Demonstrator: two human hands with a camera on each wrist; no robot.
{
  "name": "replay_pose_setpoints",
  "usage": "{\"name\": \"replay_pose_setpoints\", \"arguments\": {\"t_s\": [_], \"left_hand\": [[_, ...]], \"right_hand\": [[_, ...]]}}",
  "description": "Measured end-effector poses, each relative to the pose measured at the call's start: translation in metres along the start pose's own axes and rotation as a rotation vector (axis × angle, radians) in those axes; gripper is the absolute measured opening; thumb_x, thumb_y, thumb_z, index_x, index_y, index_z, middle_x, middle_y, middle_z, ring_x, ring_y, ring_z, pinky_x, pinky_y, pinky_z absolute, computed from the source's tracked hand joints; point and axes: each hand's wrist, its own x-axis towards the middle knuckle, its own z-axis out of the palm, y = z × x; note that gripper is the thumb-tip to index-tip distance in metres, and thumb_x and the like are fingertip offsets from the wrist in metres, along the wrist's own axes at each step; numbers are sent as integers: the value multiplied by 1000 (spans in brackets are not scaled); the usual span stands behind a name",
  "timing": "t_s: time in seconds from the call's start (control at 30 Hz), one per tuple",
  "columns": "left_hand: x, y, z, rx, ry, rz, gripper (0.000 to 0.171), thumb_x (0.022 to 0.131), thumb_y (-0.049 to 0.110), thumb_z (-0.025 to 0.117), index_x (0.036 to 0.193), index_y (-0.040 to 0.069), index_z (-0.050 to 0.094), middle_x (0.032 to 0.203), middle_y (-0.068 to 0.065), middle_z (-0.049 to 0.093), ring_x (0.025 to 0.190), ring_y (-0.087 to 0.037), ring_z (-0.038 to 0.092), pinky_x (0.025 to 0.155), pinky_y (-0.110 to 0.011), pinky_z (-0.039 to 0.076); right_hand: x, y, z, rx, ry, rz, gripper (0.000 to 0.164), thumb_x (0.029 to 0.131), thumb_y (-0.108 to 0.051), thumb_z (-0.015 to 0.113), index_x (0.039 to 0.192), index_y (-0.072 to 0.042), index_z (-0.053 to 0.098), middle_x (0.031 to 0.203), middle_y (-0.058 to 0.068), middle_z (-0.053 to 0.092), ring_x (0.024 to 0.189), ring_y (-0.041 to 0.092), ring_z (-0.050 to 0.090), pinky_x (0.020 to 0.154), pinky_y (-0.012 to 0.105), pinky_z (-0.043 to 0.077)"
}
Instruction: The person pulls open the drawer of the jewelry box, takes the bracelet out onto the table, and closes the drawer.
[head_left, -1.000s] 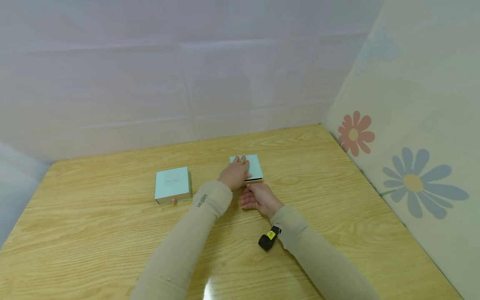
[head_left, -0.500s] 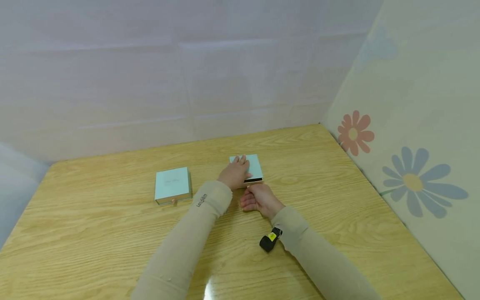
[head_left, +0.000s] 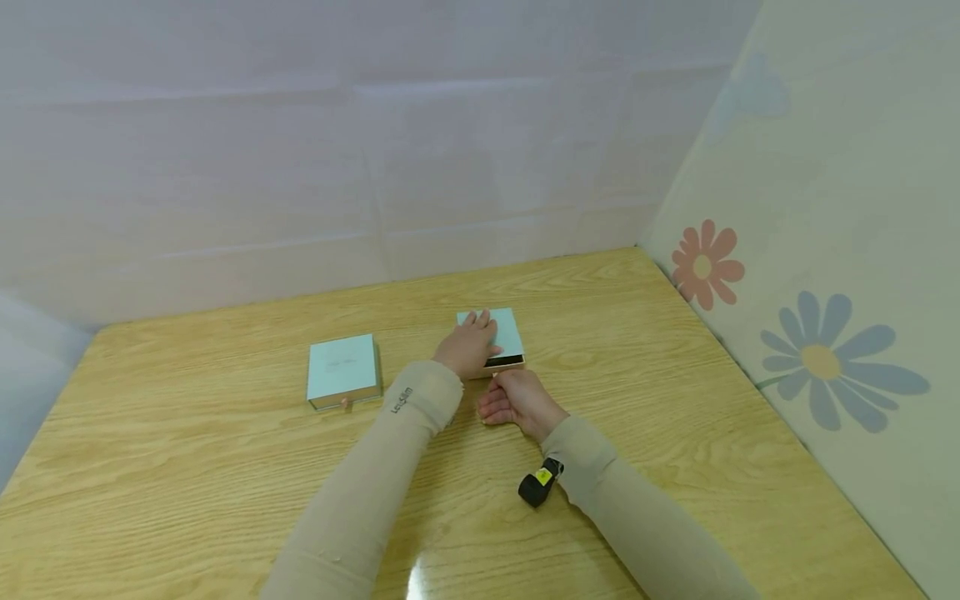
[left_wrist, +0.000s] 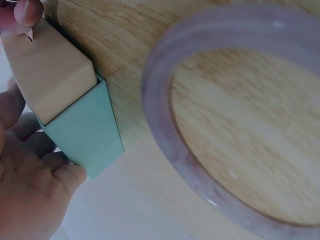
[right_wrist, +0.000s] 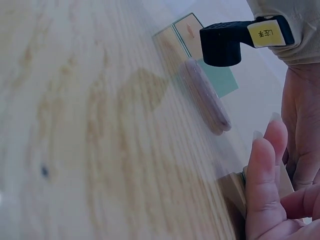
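Note:
A pale mint drawer box (head_left: 509,332) stands on the table, its tan inner drawer (left_wrist: 55,67) sticking partly out of the mint sleeve (left_wrist: 87,132) toward me. Across the lid rests my left hand (head_left: 467,345), fingers spread over the top. At the drawer's front, my right hand (head_left: 523,402) pinches the small ribbon pull tab (left_wrist: 31,35) between thumb and finger, its other fingers curled below. A dark gap shows between lid and drawer front. What lies inside the drawer is hidden.
To the left stands a second mint box (head_left: 342,367) with its own ribbon tab (head_left: 346,403), drawer in. A pale purple bangle (left_wrist: 157,100) hangs at my left wrist; a black wrist camera (head_left: 536,487) sits on my right. Flowered and plain walls border the wooden table (head_left: 187,467).
The drawer has slid slightly out toward me, widening the dark gap under the lid's front edge. My left hand stays on the lid; the right keeps its pinch on the tab.

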Motion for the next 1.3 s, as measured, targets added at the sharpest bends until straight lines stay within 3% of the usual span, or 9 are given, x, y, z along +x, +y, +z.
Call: {"name": "replay_pose_setpoints", "arguments": {"t_s": [0.67,1.3], "left_hand": [[-5,4,-4,20,-19,-29,58,104,30,44,152,2,29,160,-15,15,147,-30,13,117,-44,21],[-6,5,-5,-3,-23,-34,57,104,29,44,152,2,29,160,-15,15,147,-30,12,117,-45,20]], "right_hand": [[-6,5,-2,2,-28,-10,27,105,-10,34,99,9,52,67,7,64,54,13,64,52,26,56],[-10,7,-2,-12,-34,-5,27,105,-10,33,93,4,52,65,5,64,51,11,63,50,24,55]]}}
